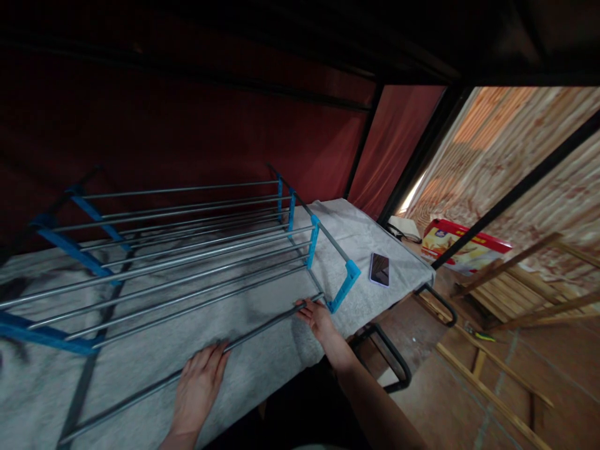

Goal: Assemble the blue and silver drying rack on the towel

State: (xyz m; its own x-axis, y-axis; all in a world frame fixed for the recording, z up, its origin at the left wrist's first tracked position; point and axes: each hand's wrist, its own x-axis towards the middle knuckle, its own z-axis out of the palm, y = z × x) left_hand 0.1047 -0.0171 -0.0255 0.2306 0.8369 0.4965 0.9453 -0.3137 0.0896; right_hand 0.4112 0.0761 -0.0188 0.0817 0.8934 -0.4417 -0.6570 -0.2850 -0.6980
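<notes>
Head view | I'm seeing the right hand (319, 319), fingers pinching the steel rod (262, 325) beside the blue bracket (345, 286) | left hand (199, 382) lying flat, fingers wide, likely steadying it.

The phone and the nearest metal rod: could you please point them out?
phone (379, 269), head view, middle of its screen.
nearest metal rod (262, 325), head view, its middle stretch.

rods (187, 262): smooth metal | brackets (344, 284): blue plastic | cover (262, 350): matt gray cloth
</notes>
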